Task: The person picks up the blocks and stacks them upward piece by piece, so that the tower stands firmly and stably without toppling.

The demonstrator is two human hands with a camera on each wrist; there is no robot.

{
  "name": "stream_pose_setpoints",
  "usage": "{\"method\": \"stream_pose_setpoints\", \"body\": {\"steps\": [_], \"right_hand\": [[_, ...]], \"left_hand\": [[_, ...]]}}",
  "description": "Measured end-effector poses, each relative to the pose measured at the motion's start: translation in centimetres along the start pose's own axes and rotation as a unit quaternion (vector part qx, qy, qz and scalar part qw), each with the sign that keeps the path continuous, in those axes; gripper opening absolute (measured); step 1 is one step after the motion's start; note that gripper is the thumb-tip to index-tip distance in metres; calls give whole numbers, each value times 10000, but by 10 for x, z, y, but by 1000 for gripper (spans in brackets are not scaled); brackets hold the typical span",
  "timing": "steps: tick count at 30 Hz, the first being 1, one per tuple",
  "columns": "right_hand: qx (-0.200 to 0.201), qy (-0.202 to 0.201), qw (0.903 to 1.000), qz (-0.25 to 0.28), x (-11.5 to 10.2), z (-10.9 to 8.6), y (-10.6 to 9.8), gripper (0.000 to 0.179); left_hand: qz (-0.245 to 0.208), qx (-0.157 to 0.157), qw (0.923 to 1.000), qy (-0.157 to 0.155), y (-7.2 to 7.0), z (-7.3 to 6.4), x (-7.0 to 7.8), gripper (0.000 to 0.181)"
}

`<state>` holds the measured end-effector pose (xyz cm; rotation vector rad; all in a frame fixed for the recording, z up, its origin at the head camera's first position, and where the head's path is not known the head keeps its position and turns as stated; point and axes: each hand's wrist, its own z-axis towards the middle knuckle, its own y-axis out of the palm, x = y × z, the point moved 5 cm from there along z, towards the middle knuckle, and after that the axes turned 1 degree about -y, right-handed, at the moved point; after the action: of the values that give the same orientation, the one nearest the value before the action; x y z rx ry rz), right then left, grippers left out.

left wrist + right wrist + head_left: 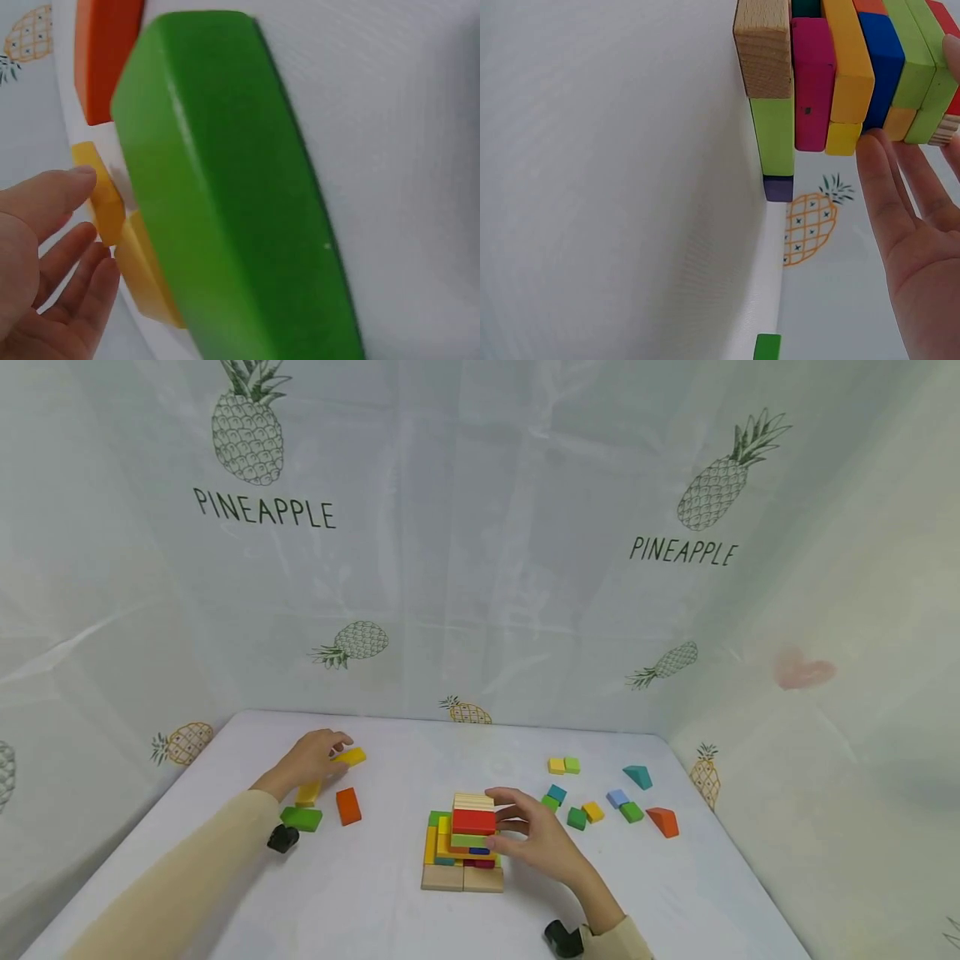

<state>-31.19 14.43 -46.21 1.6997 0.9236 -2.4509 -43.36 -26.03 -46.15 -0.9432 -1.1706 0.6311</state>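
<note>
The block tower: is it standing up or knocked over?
Standing up: the block tower rises in layers from wooden blocks, with the right hand at its side.

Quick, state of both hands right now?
Left hand: thumb and fingers at a yellow block; whether it grips cannot be told.
Right hand: open, thumb and fingers against the block stack.

A white-covered table [360,906] carries a block tower [473,822] — loose coloured blocks [302,819] lie on either side.
</note>
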Motion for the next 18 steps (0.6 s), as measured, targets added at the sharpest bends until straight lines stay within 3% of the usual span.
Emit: {"method": "stream_pose_setpoints", "body": {"steps": [5, 9, 14, 18], "right_hand": [[-8, 1, 10000, -42, 0, 1, 0, 66], [6, 6, 10000, -76, 0, 1, 1, 65], [-15, -24, 10000, -94, -1, 0, 1, 67], [-34, -48, 9999, -84, -2, 0, 1, 69]], "left_hand": [[145, -25, 9999, -24, 4, 0, -8, 39], [120, 45, 9999, 46, 4, -1, -4, 35], [26, 153, 9998, 138, 1, -2, 15, 37], [109, 271, 9978, 592, -1, 0, 41, 36]]}}
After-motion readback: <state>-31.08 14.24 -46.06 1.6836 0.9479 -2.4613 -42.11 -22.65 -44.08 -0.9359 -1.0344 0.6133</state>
